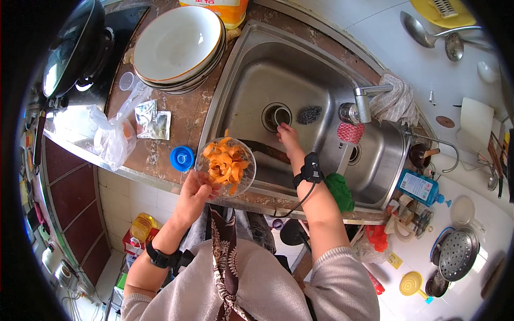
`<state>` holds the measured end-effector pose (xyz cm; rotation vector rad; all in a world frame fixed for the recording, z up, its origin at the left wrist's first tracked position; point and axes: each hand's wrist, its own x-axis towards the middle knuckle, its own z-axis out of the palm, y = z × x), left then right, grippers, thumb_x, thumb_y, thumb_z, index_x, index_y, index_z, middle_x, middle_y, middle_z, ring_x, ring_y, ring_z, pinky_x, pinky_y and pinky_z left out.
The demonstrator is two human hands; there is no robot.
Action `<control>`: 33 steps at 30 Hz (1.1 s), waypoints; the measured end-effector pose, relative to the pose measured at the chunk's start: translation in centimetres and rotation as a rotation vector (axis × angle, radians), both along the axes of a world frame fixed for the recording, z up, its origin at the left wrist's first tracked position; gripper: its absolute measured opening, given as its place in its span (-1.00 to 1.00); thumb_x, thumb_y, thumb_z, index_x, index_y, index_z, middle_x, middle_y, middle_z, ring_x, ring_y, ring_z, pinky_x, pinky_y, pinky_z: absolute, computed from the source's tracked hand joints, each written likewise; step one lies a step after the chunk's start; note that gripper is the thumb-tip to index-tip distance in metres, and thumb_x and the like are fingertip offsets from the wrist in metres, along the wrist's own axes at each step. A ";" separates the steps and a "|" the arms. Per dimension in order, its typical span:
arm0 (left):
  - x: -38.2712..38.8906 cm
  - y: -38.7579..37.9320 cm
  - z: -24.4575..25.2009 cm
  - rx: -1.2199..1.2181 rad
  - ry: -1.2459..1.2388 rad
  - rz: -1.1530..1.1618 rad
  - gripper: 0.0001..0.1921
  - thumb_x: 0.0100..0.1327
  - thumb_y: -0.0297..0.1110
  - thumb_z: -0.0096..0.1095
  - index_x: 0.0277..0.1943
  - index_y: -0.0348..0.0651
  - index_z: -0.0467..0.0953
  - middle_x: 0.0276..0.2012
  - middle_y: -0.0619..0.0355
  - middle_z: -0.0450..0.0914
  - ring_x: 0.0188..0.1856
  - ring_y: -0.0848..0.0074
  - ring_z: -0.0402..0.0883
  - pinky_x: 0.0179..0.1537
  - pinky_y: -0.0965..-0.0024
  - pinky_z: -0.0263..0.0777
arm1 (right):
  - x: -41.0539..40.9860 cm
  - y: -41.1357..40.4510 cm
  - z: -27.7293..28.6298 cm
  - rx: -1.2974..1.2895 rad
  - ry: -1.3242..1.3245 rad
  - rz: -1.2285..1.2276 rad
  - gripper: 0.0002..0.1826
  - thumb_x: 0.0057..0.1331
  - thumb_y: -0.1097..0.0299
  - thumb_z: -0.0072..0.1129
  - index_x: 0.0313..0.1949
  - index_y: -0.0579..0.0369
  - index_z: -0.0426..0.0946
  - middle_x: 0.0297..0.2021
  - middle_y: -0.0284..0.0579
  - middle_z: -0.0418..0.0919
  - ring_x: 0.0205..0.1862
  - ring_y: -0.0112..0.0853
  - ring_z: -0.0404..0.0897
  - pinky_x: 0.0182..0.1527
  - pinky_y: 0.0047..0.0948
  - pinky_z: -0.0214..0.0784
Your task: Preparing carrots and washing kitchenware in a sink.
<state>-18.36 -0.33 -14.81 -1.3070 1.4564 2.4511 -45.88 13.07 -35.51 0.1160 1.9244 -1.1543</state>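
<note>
My left hand (pixel 199 188) grips the rim of a clear bowl (pixel 252 168) at the counter's front edge, partly over the sink. Orange peelings (pixel 226 162), curled in strips, fill its middle. My right hand (pixel 288 135) reaches down into the large basin of the stainless steel sink (pixel 257 80). Its fingers are at a small round cup-like drain strainer (pixel 282 116) over the drain, and seem to hold its rim. A long brown object, perhaps a root vegetable (pixel 267 150), lies in the basin beside the bowl. A dark scouring pad (pixel 309 114) rests right of the drain.
Stacked bowls (pixel 176 44), a blue lid (pixel 182 158), foil packets (pixel 152 120) and a plastic bag (pixel 116 140) sit on the left counter. A faucet (pixel 362 105) stands over the sink's far side. A green cloth (pixel 339 192) hangs at the front edge. A lidded wok (pixel 72 48) is far left.
</note>
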 end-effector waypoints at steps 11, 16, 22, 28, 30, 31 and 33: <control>-0.4 0.3 0.1 0.006 -0.008 -0.018 -0.82 0.19 -0.52 -0.20 -0.12 -0.27 0.19 -0.30 0.06 0.49 -0.31 0.53 0.50 -0.28 0.50 0.42 | -0.9 0.5 -1.2 0.100 0.159 0.213 -0.58 0.19 0.33 0.02 0.06 0.11 0.37 -0.26 -0.28 0.51 -0.40 -0.58 0.44 -0.39 -0.59 0.26; 0.2 0.2 -0.1 0.000 -0.028 -0.013 -0.82 0.18 -0.53 -0.20 -0.13 -0.26 0.20 -0.30 0.06 0.50 -0.31 0.52 0.51 -0.29 0.51 0.43 | -0.3 0.8 1.5 0.022 0.054 0.107 -0.67 0.20 0.31 0.01 -0.04 0.12 0.44 -0.26 -0.28 0.52 -0.43 -0.54 0.45 -0.33 -0.56 0.31; 1.1 -1.4 0.7 -0.039 -0.011 0.047 -0.79 0.16 -0.54 -0.19 -0.11 -0.23 0.20 -0.29 0.03 0.53 -0.33 0.50 0.52 -0.27 0.48 0.41 | 1.6 1.4 2.7 0.031 0.382 0.726 -0.76 0.10 0.37 0.09 -0.21 0.08 0.51 -0.24 -0.13 0.52 -0.33 -0.34 0.51 -0.25 -0.40 0.35; 1.5 -2.1 1.3 -0.063 -0.040 0.039 -0.80 0.15 -0.53 -0.20 -0.13 -0.23 0.20 -0.28 0.03 0.53 -0.31 0.50 0.51 -0.25 0.48 0.40 | 5.0 -0.3 4.5 0.014 0.647 1.263 -0.77 0.00 0.44 0.10 -0.28 -0.03 0.56 -0.25 -0.05 0.41 -0.09 -0.13 0.40 -0.04 -0.24 0.27; 1.5 -1.9 1.4 -0.073 -0.047 0.047 -0.80 0.15 -0.53 -0.20 -0.13 -0.23 0.20 -0.28 0.04 0.53 -0.31 0.51 0.51 -0.24 0.48 0.40 | 5.3 -0.9 3.9 0.005 0.717 1.295 -0.79 0.02 0.45 0.08 -0.30 -0.02 0.56 -0.26 -0.03 0.41 -0.10 -0.11 0.40 -0.04 -0.24 0.27; 1.5 -1.8 1.3 -0.064 -0.044 0.047 -0.80 0.16 -0.53 -0.19 -0.12 -0.23 0.20 -0.28 0.04 0.53 -0.31 0.51 0.51 -0.24 0.48 0.40 | 5.4 -1.3 3.7 -0.006 0.796 1.313 -0.78 0.00 0.47 0.07 -0.31 -0.01 0.56 -0.26 -0.05 0.40 -0.12 -0.13 0.40 -0.08 -0.24 0.28; 1.6 -1.4 1.2 -0.057 -0.043 0.055 -0.80 0.16 -0.52 -0.19 -0.12 -0.23 0.20 -0.28 0.04 0.53 -0.31 0.51 0.51 -0.24 0.48 0.39 | 5.5 -1.8 3.2 -0.026 0.877 1.335 -0.78 -0.03 0.48 0.07 -0.33 0.00 0.55 -0.27 -0.06 0.40 -0.14 -0.15 0.41 -0.11 -0.25 0.29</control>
